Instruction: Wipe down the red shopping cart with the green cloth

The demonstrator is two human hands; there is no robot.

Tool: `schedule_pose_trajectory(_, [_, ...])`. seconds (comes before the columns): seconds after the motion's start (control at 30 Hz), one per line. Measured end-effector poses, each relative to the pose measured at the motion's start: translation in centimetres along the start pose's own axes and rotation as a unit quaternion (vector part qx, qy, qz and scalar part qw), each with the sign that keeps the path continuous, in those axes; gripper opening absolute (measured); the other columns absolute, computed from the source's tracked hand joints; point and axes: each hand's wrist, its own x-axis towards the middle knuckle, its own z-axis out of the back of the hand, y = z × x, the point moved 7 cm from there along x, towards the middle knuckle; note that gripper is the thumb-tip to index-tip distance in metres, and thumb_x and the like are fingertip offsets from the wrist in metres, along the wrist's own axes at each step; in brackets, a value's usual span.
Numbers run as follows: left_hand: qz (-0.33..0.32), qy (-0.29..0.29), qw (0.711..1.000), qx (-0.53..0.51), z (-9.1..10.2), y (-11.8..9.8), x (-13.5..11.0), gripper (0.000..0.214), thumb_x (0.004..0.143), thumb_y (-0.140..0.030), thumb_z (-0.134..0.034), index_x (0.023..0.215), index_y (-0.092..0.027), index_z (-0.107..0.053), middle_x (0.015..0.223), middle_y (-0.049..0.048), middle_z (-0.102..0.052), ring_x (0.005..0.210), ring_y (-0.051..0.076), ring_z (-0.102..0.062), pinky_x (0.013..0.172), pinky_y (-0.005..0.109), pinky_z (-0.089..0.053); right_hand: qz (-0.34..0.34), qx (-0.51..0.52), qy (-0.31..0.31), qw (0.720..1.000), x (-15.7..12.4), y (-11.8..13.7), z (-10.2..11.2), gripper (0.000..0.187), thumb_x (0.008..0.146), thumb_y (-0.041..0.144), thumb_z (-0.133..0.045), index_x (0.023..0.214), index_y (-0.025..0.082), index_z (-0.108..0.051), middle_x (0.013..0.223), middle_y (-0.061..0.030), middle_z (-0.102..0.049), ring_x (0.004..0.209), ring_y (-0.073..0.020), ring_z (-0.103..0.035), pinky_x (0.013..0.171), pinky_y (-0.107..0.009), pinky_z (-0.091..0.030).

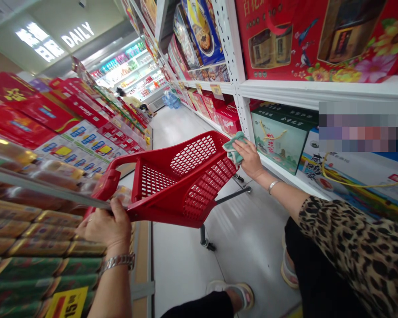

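A red plastic shopping cart [166, 194] with perforated sides stands in the aisle, looking tilted in the head view. My left hand [108, 225], a metal watch at its wrist, is closed round the cart near its handle; the fingertips are partly hidden. At the opposite end of the cart, my right hand [250, 159] presses a folded green cloth [232, 149] against the top rim. The fingers of that hand lie bent over the cloth. No items show in the visible part of the basket.
White shelves [285, 90] with gift boxes [278, 137] line the right side. Stacked cans [26, 269] and red cartons [29, 115] stand close on the left. Farther down the aisle are a person [131, 100] and wrapped water bottles [171, 99]. My feet are on the tiled floor [182, 260].
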Motion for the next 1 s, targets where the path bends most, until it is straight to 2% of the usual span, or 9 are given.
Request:
schedule_pose_trajectory(0.17, [0.005,0.007,1.000,0.000,0.4,-0.5,-0.1,0.036,0.088,-0.056,-0.035,0.067,-0.028,-0.032,0.071,0.0158,-0.061,0.081,0.035,-0.062,0.091,0.058,-0.041,-0.022,0.005,0.015,1.000,0.2,1.8,-2.4,0.059,0.090,0.004,-0.039,0.142,0.017,-0.064,0.146,-0.0097,-0.063,0.145,-0.0303,-0.042,0.117,-0.054,-0.041])
schedule_pose_trajectory(0.3, [0.010,0.001,1.000,0.013,0.8,-0.8,-0.4,0.037,0.087,-0.057,-0.037,0.065,-0.027,-0.037,0.067,0.0128,-0.059,0.083,0.035,-0.061,0.090,0.056,-0.041,-0.012,-0.014,0.029,0.999,-0.1,5.0,-3.5,0.054,0.093,0.007,-0.045,0.142,0.020,-0.064,0.145,-0.0111,-0.064,0.143,-0.0338,-0.042,0.107,-0.053,-0.041])
schedule_pose_trajectory(0.4, [0.016,-0.002,0.999,0.029,0.9,-0.7,-0.6,0.038,0.088,-0.058,-0.036,0.067,-0.026,-0.042,0.070,0.0145,-0.061,0.089,0.037,-0.062,0.088,0.054,-0.041,0.046,-0.026,0.058,0.997,-0.7,8.8,-4.0,0.048,0.099,0.010,-0.046,0.142,0.024,-0.064,0.146,-0.0094,-0.064,0.141,-0.0329,-0.042,0.103,-0.049,-0.037])
schedule_pose_trajectory(0.5, [0.013,-0.001,0.999,0.044,0.9,-0.7,-0.8,0.041,0.090,-0.058,-0.033,0.069,-0.024,-0.047,0.074,0.0174,-0.065,0.090,0.039,-0.063,0.090,0.055,-0.040,0.120,-0.020,0.069,0.990,-1.7,13.8,-4.6,0.043,0.103,0.014,-0.047,0.142,0.028,-0.063,0.147,-0.0068,-0.064,0.140,-0.0309,-0.042,0.103,-0.049,-0.033])
schedule_pose_trajectory(0.6, [0.012,0.003,0.999,0.050,1.0,-0.8,-1.0,0.044,0.090,-0.057,-0.031,0.069,-0.024,-0.049,0.074,0.0190,-0.066,0.089,0.040,-0.064,0.090,0.056,-0.039,0.160,0.004,0.070,0.985,-2.5,18.9,-5.4,0.040,0.105,0.019,-0.049,0.141,0.030,-0.062,0.148,-0.0061,-0.063,0.140,-0.0311,-0.042,0.100,-0.048,-0.033])
schedule_pose_trajectory(0.7, [0.011,0.008,0.999,0.041,1.1,-1.1,-1.3,0.044,0.091,-0.056,-0.030,0.071,-0.023,-0.051,0.075,0.0199,-0.067,0.088,0.039,-0.065,0.088,0.054,-0.040,0.189,0.034,0.041,0.981,-2.8,24.1,-5.5,0.036,0.106,0.023,-0.049,0.139,0.032,-0.063,0.146,-0.0047,-0.064,0.136,-0.0309,-0.044,0.100,-0.049,-0.034])
schedule_pose_trajectory(0.8, [0.004,0.008,1.000,0.020,1.3,-1.2,-1.7,0.045,0.091,-0.057,-0.030,0.073,-0.023,-0.053,0.077,0.0194,-0.067,0.087,0.036,-0.065,0.087,0.051,-0.041,0.221,0.056,-0.019,0.973,-3.0,28.9,-4.7,0.034,0.107,0.026,-0.046,0.136,0.031,-0.065,0.145,-0.0022,-0.064,0.132,-0.0305,-0.046,0.099,-0.050,-0.036])
schedule_pose_trajectory(0.9, [0.000,0.006,1.000,0.013,1.5,-1.0,-2.0,0.044,0.091,-0.059,-0.032,0.069,-0.024,-0.049,0.073,0.0173,-0.065,0.084,0.034,-0.064,0.088,0.050,-0.041,0.249,0.070,-0.047,0.965,-3.3,32.3,-3.8,0.035,0.107,0.028,-0.044,0.136,0.031,-0.064,0.149,0.0003,-0.062,0.132,-0.0314,-0.046,0.098,-0.051,-0.037])
schedule_pose_trajectory(1.0, [-0.004,0.002,1.000,0.008,1.8,-0.7,-2.1,0.042,0.090,-0.059,-0.034,0.065,-0.026,-0.041,0.069,0.0150,-0.062,0.081,0.032,-0.063,0.088,0.050,-0.041,0.252,0.075,-0.019,0.965,-3.1,33.4,-3.4,0.037,0.108,0.027,-0.043,0.139,0.031,-0.061,0.150,0.0008,-0.060,0.133,-0.0310,-0.047,0.099,-0.051,-0.039])
